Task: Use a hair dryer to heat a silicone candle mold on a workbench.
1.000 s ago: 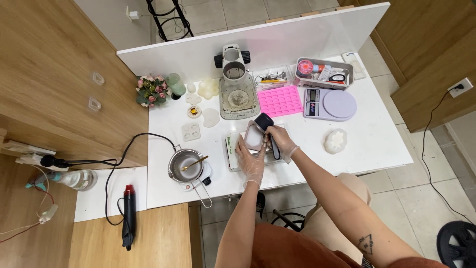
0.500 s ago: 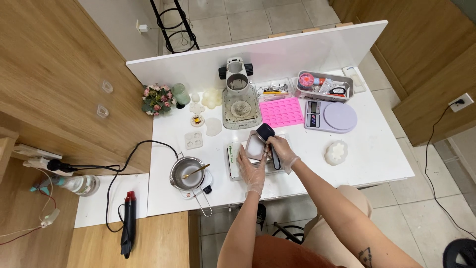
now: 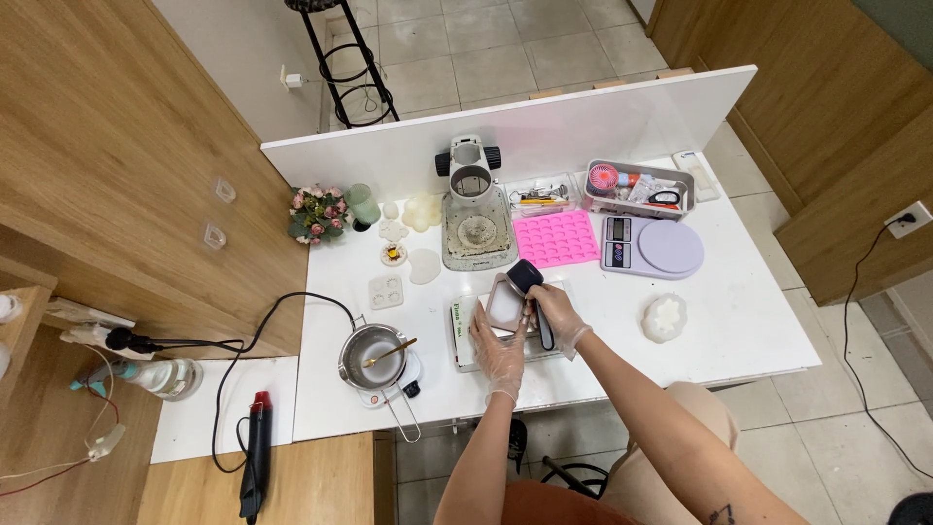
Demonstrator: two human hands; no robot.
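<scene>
Gloved left hand [image 3: 499,342] steadies mould [image 3: 506,304] near worktop [image 3: 739,331] front edge; right hand [image 3: 557,309] grips black tool [image 3: 533,292] over it. Pot [image 3: 369,356] near front-left corner.

Not much packaging or display stuff on my table [image 3: 739,331] really. The lilac kitchen scale [image 3: 649,246] sits near the right edge toward the back, and its small dark rectangular screen [image 3: 616,255] is on the left end of it, too small to read. A flat white slab [image 3: 466,335] with a printed label strip [image 3: 458,326] along its left side lies near the front edge, partly under my gloved left hand [image 3: 499,347].
</scene>
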